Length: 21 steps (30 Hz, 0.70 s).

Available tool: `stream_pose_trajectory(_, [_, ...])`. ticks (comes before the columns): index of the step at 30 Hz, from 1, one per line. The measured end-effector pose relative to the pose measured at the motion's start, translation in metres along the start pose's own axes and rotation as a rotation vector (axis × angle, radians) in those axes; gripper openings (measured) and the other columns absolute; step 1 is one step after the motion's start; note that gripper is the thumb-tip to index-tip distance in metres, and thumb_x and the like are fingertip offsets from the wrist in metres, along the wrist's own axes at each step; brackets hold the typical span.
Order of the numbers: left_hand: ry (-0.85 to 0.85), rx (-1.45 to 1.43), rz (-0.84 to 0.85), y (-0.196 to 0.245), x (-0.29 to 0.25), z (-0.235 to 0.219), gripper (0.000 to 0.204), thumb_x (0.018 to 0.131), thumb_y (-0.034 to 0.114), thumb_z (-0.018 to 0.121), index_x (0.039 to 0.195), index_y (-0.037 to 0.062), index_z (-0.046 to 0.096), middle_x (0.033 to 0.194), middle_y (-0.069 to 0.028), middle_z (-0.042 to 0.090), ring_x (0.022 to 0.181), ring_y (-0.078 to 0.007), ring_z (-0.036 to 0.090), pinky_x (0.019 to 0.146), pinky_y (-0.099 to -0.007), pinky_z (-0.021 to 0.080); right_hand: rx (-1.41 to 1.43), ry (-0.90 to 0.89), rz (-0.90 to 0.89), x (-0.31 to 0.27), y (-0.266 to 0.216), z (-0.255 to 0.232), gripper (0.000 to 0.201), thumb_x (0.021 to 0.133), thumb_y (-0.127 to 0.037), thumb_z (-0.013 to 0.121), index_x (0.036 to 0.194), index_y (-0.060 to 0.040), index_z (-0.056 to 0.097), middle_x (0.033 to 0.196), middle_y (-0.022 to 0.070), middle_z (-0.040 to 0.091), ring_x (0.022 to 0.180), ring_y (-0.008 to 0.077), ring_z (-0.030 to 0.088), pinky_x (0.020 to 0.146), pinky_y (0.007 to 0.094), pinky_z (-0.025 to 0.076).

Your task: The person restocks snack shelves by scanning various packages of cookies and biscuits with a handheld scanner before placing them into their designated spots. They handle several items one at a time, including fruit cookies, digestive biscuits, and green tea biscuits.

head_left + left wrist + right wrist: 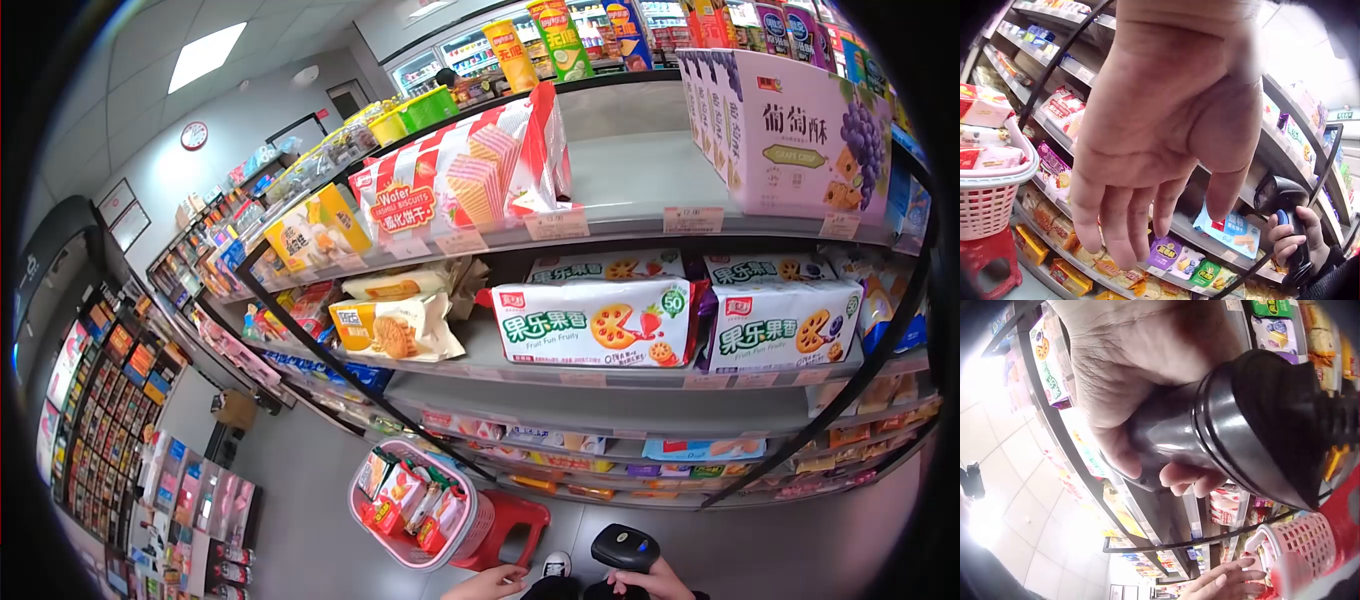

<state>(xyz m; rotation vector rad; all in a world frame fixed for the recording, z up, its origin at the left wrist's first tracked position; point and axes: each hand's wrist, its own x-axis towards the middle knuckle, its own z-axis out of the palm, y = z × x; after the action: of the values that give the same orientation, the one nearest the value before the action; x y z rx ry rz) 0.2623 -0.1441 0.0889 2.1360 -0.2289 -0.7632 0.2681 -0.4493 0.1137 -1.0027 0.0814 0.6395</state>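
Observation:
A black handheld scanner [625, 549] is gripped in my right hand [652, 582], low in the head view. The right wrist view shows the fingers [1192, 480] curled round its dark handle [1166, 428]. My left hand [486, 583] holds nothing; in the left wrist view the palm [1160, 119] faces the camera with the fingers loosely extended. Left of that hand stands a pink basket [359, 492] with several snack packs [403, 493] in it, on a red stool-like base [518, 520].
Curved shelves fill the front, with white fruit biscuit packs [598, 325], a wafer bag [470, 175] and purple grape crisp boxes [810, 140]. Grey floor [300, 500] lies left of the basket. A shoe [557, 564] shows at the bottom.

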Motion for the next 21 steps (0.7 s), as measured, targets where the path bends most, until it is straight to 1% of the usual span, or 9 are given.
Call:
stream_pose_trajectory(3, [-0.01, -0.035, -0.031, -0.008, -0.003, -0.001, 0.036, 0.08, 0.021, 0.056, 0.11, 0.0034, 0.049, 0.096, -0.0114, 0.057, 0.089, -0.019, 0.054, 0.077, -0.029, 0.043, -0.027, -0.024, 0.001, 0.0, 0.008, 0.007, 0.013, 0.075, -0.009, 0.059, 0.083, 0.0004, 0.055, 0.065, 0.004, 0.055, 0.06, 0.0118, 0.054, 0.057, 0.0235, 0.042])
stream_pose_trajectory(6, [-0.102, -0.146, -0.022, -0.02, -0.002, -0.003, 0.041, 0.084, 0.028, 0.052, 0.113, 0.0004, 0.045, 0.096, -0.0065, 0.056, 0.09, -0.0125, 0.051, 0.079, -0.0248, 0.04, -0.075, -0.014, 0.011, -0.002, 0.013, 0.018, 0.014, 0.075, -0.01, 0.059, 0.083, 0.0008, 0.055, 0.066, 0.0041, 0.055, 0.062, 0.0117, 0.054, 0.059, 0.0239, 0.042])
stream_pose_trajectory(8, [-0.074, -0.146, 0.009, -0.027, -0.006, -0.006, 0.039, 0.083, 0.027, 0.052, 0.111, 0.0003, 0.046, 0.091, -0.0067, 0.057, 0.084, -0.0133, 0.053, 0.074, -0.0251, 0.042, -0.077, -0.061, -0.015, 0.006, 0.023, 0.018, 0.026, 0.073, -0.004, 0.058, 0.096, 0.0038, 0.05, 0.078, 0.0121, 0.057, 0.062, 0.0138, 0.054, 0.064, 0.0282, 0.046])
stream_pose_trajectory(9, [-0.041, -0.142, 0.028, -0.031, -0.009, -0.008, 0.037, 0.082, 0.026, 0.053, 0.109, 0.0001, 0.047, 0.086, -0.0069, 0.058, 0.078, -0.0142, 0.055, 0.07, -0.0254, 0.043, -0.087, -0.057, -0.011, 0.007, 0.025, 0.021, 0.026, 0.073, -0.004, 0.058, 0.096, 0.0038, 0.05, 0.078, 0.0121, 0.057, 0.062, 0.0138, 0.054, 0.064, 0.0282, 0.046])
stream_pose_trajectory(10, [-0.072, -0.142, 0.017, -0.036, -0.015, -0.014, 0.043, 0.082, 0.029, 0.053, 0.112, -0.0007, 0.045, 0.09, -0.0086, 0.058, 0.084, -0.0142, 0.054, 0.075, -0.0254, 0.042, -0.09, -0.055, -0.046, 0.008, 0.027, 0.026, 0.023, 0.073, -0.004, 0.058, 0.093, 0.004, 0.05, 0.077, 0.012, 0.057, 0.061, 0.0139, 0.054, 0.063, 0.0285, 0.046])
stream_pose_trajectory(12, [-0.03, -0.19, 0.024, -0.04, -0.032, -0.025, 0.041, 0.082, 0.026, 0.054, 0.111, -0.0011, 0.045, 0.087, -0.0068, 0.058, 0.081, -0.0128, 0.054, 0.073, -0.0244, 0.043, -0.092, -0.029, -0.098, 0.01, 0.031, 0.045, 0.02, 0.073, -0.005, 0.057, 0.09, 0.0046, 0.051, 0.074, 0.0121, 0.057, 0.059, 0.0145, 0.055, 0.061, 0.0297, 0.047])
stream_pose_trajectory(13, [-0.018, -0.216, 0.017, -0.043, -0.044, -0.032, 0.041, 0.082, 0.025, 0.054, 0.111, -0.0014, 0.045, 0.087, -0.0063, 0.057, 0.08, -0.0122, 0.054, 0.073, -0.024, 0.043, -0.041, -0.054, -0.093, 0.014, 0.035, 0.053, 0.027, 0.073, -0.003, 0.059, 0.098, 0.0036, 0.05, 0.073, 0.0109, 0.057, 0.058, 0.013, 0.053, 0.058, 0.0274, 0.046])
stream_pose_trajectory(17, [0.089, -0.271, 0.067, -0.1, -0.095, -0.048, 0.039, 0.082, 0.025, 0.054, 0.11, 0.0, 0.046, 0.09, -0.0077, 0.056, 0.083, -0.0128, 0.053, 0.074, -0.0251, 0.042, -0.06, -0.041, -0.108, 0.031, 0.052, 0.101, 0.026, 0.072, -0.004, 0.058, 0.096, 0.0033, 0.05, 0.073, 0.011, 0.057, 0.057, 0.0128, 0.053, 0.056, 0.0261, 0.046])
stream_pose_trajectory(21, [0.205, -0.369, -0.102, -0.141, -0.155, -0.065, 0.041, 0.081, 0.028, 0.055, 0.113, 0.0032, 0.046, 0.092, -0.0092, 0.056, 0.084, -0.0144, 0.053, 0.074, -0.0263, 0.043, -0.118, -0.069, -0.055, 0.046, 0.07, 0.151, 0.027, 0.072, -0.004, 0.059, 0.097, 0.0026, 0.05, 0.073, 0.0103, 0.057, 0.057, 0.0121, 0.053, 0.057, 0.0259, 0.046])
